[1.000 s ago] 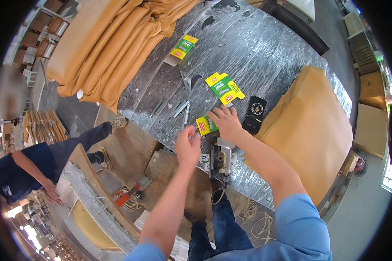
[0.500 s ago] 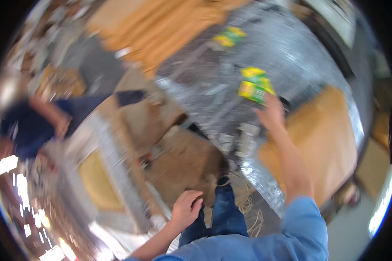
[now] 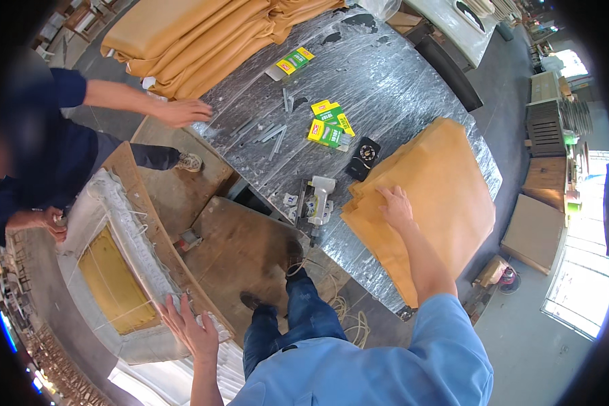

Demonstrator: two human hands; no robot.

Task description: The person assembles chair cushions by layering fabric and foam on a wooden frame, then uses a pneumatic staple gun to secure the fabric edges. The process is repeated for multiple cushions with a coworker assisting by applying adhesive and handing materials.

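Our right hand (image 3: 394,206) lies flat on the stack of tan leather-like sheets (image 3: 433,203), fingers (image 3: 386,194) spread and released, pressing the stack's near-left corner rather than gripping it. That stack sits on the right end of the plastic-wrapped grey counter (image 3: 386,81), and its far side hangs out to the counter's right edge. Our left hand (image 3: 191,331) is open too, fingers splayed, palm against the white-padded edge of the wooden seat frame with yellow webbing (image 3: 115,271), which stands on the floor to our left, well apart from the counter.

Just beside the stack's left corner rests the white and grey staple gun (image 3: 318,199), close to the counter's near edge. A small black round-faced device (image 3: 363,155) lies between the gun and the green and yellow staple boxes (image 3: 330,125). Loose strips of staples (image 3: 271,132) are scattered toward the counter's middle, which is otherwise open surface. Another green and yellow box (image 3: 291,63) sits farther off, near the folded pile of tan upholstery covers (image 3: 203,34).

A co-worker in dark blue reaches a hand (image 3: 183,111) onto the counter's left edge.
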